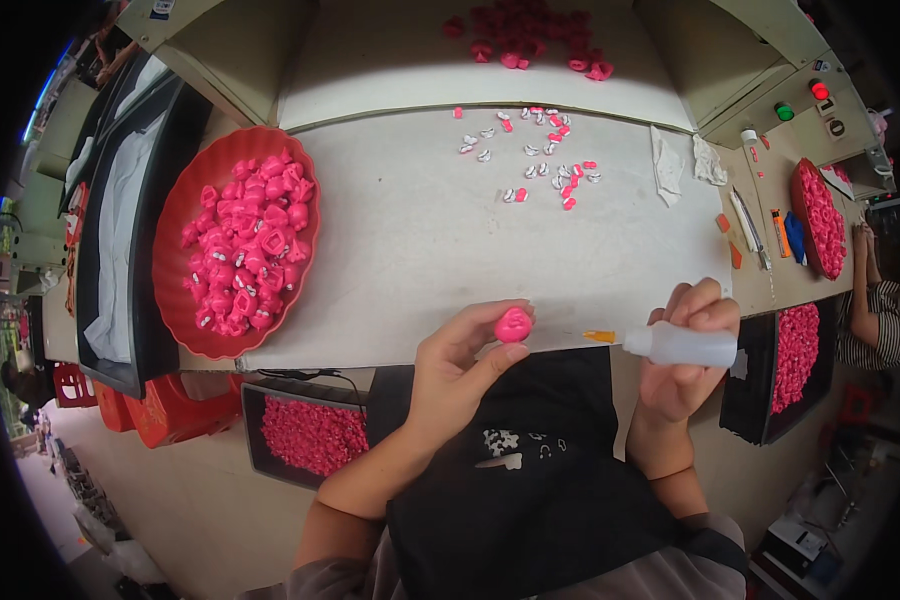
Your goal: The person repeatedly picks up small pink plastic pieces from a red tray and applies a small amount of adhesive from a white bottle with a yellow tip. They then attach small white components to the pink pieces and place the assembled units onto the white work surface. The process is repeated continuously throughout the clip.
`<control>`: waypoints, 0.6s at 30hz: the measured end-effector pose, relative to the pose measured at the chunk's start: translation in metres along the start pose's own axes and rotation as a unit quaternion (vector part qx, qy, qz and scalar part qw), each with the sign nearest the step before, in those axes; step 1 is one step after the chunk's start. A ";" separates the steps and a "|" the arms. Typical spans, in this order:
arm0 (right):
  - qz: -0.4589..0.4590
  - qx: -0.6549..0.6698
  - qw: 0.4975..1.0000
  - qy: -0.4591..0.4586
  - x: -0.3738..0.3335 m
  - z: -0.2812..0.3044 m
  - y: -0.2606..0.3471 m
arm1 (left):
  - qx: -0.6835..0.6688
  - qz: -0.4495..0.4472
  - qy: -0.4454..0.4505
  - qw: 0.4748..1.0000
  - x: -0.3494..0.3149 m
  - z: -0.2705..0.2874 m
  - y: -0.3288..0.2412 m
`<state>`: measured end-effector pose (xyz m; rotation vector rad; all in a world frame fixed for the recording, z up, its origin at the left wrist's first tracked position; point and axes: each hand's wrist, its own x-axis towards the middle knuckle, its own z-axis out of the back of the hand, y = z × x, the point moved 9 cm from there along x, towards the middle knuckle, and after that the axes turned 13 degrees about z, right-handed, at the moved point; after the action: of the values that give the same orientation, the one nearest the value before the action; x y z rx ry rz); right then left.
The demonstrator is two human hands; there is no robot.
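Between the thumb and fingers of my left hand (pixel 454 365) is a small round pink plastic part (pixel 513 325), held above the table's near edge. My right hand (pixel 688 375) grips a white squeeze bottle (pixel 682 345) with an orange needle tip (pixel 599 336). The bottle lies nearly level and its tip points left toward the pink part, with a gap between them. Farther back on the white tabletop (pixel 410 230) lie several small white and pink pieces (pixel 550 150), scattered about.
A red scalloped bowl (pixel 170 290) full of pink parts stands at the left, beside a black tray (pixel 105 370). More pink parts (pixel 515 60) lie at the back. Below the table are bins of pink pieces (pixel 313 437). Crumpled tissue (pixel 667 165) and tweezers (pixel 745 220) lie right. A co-worker's arm (pixel 863 270) shows far right.
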<state>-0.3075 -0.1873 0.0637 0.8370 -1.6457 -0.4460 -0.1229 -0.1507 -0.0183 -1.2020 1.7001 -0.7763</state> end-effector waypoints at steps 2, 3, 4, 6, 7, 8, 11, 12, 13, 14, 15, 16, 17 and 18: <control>0.076 -0.073 0.992 0.068 -0.003 -0.014 0.017 | 0.026 -0.038 -0.006 0.999 -0.005 0.001 -0.003; 0.092 -0.082 0.988 0.091 -0.008 -0.017 0.022 | 0.046 -0.058 -0.013 0.997 -0.007 0.002 -0.006; 0.108 -0.095 0.981 0.130 -0.009 -0.026 0.027 | 0.066 -0.077 -0.020 0.995 -0.009 0.003 -0.008; 0.126 -0.119 0.971 0.167 -0.012 -0.036 0.033 | 0.099 -0.104 -0.039 0.989 -0.010 0.005 -0.012; 0.128 -0.131 0.969 0.164 -0.014 -0.038 0.034 | 0.116 -0.116 -0.048 0.985 -0.010 0.006 -0.014; 0.130 -0.142 0.968 0.162 -0.015 -0.039 0.035 | 0.130 -0.119 -0.039 0.984 -0.011 0.005 -0.015; 0.099 -0.140 0.965 0.197 -0.015 -0.042 0.034 | 0.160 -0.123 -0.025 0.979 -0.013 0.003 -0.018; 0.097 -0.140 0.964 0.204 -0.015 -0.043 0.034 | 0.161 -0.123 -0.026 0.979 -0.014 0.004 -0.019; 0.095 -0.141 0.963 0.210 -0.016 -0.044 0.033 | 0.161 -0.123 -0.027 0.979 -0.014 0.004 -0.019; 0.092 -0.142 0.961 0.217 -0.017 -0.044 0.033 | 0.166 -0.124 -0.028 0.978 -0.014 0.003 -0.019; 0.093 -0.145 0.961 0.216 -0.017 -0.045 0.033 | 0.170 -0.126 -0.028 0.977 -0.013 0.003 -0.020; 0.093 -0.148 0.961 0.214 -0.017 -0.045 0.033 | 0.175 -0.128 -0.029 0.976 -0.013 0.003 -0.020; 0.093 -0.151 0.961 0.213 -0.017 -0.045 0.033 | 0.179 -0.134 -0.030 0.974 -0.014 0.002 -0.021; 0.106 -0.160 0.957 0.216 -0.017 -0.046 0.033 | 0.183 -0.141 -0.032 0.973 -0.014 0.001 -0.023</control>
<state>-0.2714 -0.1456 0.0861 0.4673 -1.1991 -0.3382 -0.1110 -0.1448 0.0052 -1.2028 1.2769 -1.1545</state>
